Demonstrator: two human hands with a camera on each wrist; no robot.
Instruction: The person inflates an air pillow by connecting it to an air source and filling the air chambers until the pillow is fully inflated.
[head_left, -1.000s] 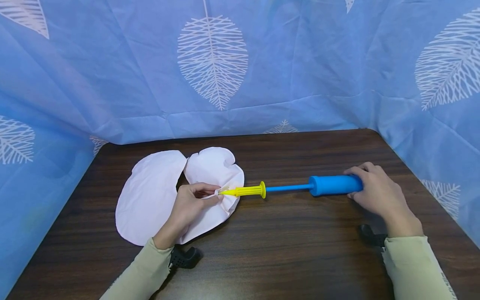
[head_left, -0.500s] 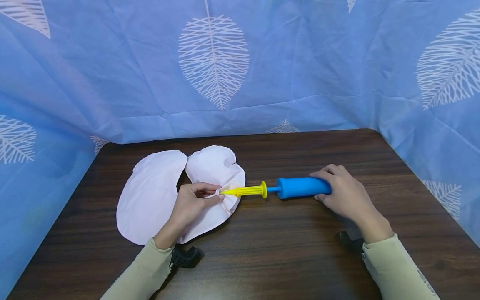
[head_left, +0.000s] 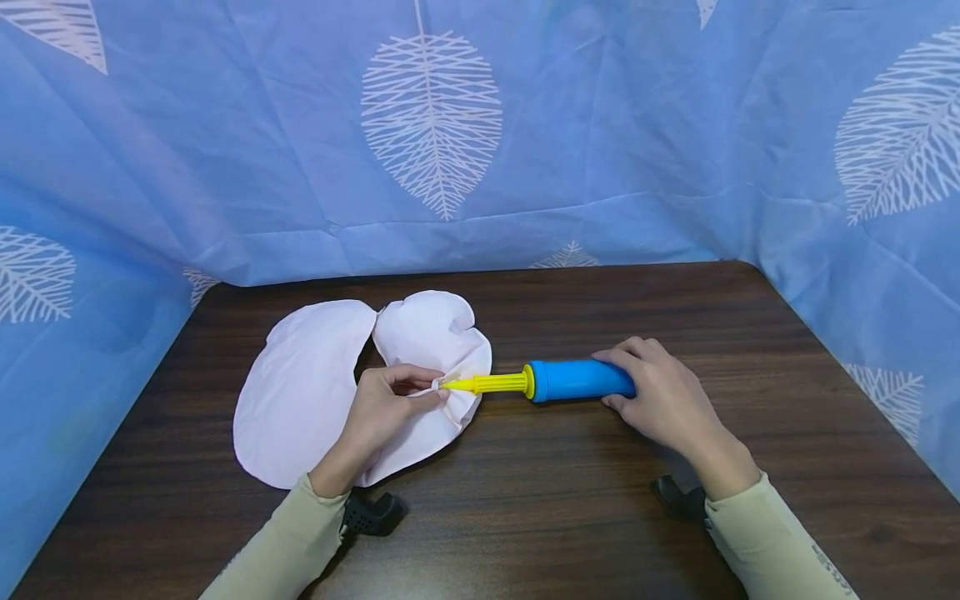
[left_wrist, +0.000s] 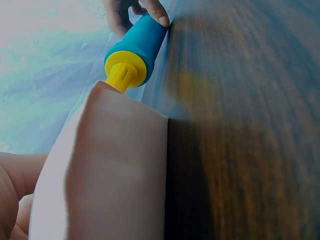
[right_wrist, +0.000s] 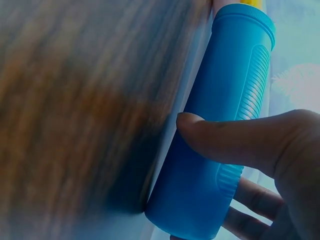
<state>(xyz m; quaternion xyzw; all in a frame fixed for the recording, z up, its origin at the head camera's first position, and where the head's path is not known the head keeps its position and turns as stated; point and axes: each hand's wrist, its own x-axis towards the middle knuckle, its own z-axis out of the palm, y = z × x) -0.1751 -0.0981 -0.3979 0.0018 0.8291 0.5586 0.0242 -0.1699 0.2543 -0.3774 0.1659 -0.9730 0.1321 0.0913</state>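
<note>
A hand pump with a blue barrel point(head_left: 581, 380) and a yellow nozzle point(head_left: 498, 382) lies across the middle of the table, its barrel pushed right up to the nozzle's flange. My right hand point(head_left: 663, 396) grips the barrel's far end, thumb on the near side, as the right wrist view also shows. At the nozzle's tip, my left hand point(head_left: 386, 408) pinches the small valve of a pale pink inflatable point(head_left: 296, 392). This inflatable is slightly puffed, with two wide lobes and a gap between them. In the left wrist view its raised edge point(left_wrist: 120, 165) hides the nozzle's tip.
The dark wooden table point(head_left: 540, 517) carries all of this. A blue cloth point(head_left: 300, 133) with white leaf prints hangs around its back and sides. Black wrist devices point(head_left: 373, 514) stick out below both sleeves.
My right hand has slid the blue barrel left along its rod, which has gone from long to hidden. The left hand keeps its pinch on the valve.
</note>
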